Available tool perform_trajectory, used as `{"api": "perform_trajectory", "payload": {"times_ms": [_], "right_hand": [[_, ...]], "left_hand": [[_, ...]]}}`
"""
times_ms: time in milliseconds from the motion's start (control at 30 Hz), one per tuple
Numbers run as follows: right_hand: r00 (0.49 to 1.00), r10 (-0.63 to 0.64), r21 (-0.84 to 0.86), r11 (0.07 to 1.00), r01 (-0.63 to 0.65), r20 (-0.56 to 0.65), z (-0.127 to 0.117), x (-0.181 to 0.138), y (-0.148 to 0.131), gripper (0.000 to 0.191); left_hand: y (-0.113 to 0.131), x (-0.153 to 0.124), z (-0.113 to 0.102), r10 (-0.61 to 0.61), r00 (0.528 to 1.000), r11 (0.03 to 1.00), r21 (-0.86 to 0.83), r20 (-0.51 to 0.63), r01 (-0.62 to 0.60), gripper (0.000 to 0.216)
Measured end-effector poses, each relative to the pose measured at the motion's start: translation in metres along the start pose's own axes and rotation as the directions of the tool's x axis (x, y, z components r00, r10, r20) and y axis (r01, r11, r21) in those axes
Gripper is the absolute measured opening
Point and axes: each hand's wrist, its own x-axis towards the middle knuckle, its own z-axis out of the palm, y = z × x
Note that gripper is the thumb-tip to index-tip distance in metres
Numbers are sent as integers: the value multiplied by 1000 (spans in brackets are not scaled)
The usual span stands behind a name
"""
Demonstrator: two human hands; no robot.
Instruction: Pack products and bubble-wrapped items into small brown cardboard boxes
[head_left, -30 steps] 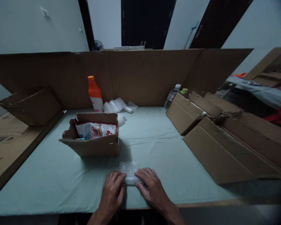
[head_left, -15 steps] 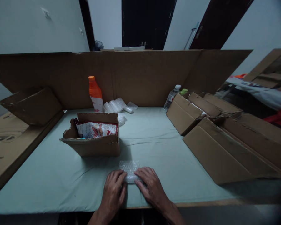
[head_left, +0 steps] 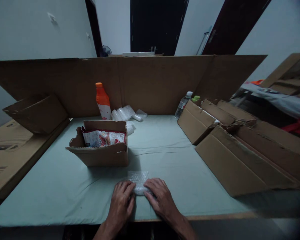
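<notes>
A small sheet of bubble wrap (head_left: 139,180) lies on the green cloth near the table's front edge, its near end rolled up. My left hand (head_left: 122,201) grips the left end of the roll between thumb and fingers. At the right end, my right hand (head_left: 160,199) has its fingers on top and its thumb at the near side. Whether anything is inside the roll cannot be made out. Just beyond my left hand stands an open cardboard box (head_left: 107,158) with printed snack packets (head_left: 104,137) in it.
Rolled bubble wrap pieces (head_left: 123,113) lie at the back beside an orange-topped bottle (head_left: 103,101). A clear bottle (head_left: 183,104) stands by open cardboard boxes (head_left: 230,160) on the right. A cardboard panel (head_left: 152,83) borders the back; another box (head_left: 37,113) sits left.
My hands and the bubble wrap stay almost in place. The view has shifted very slightly.
</notes>
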Motion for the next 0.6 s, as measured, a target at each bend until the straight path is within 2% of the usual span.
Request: {"api": "perform_trajectory", "payload": {"times_ms": [600], "right_hand": [[1000, -11, 35, 999, 11, -5, 1, 0, 3, 12]], "left_hand": [[-3, -2, 1, 24, 1000, 1000, -10, -8, -24, 37]]}}
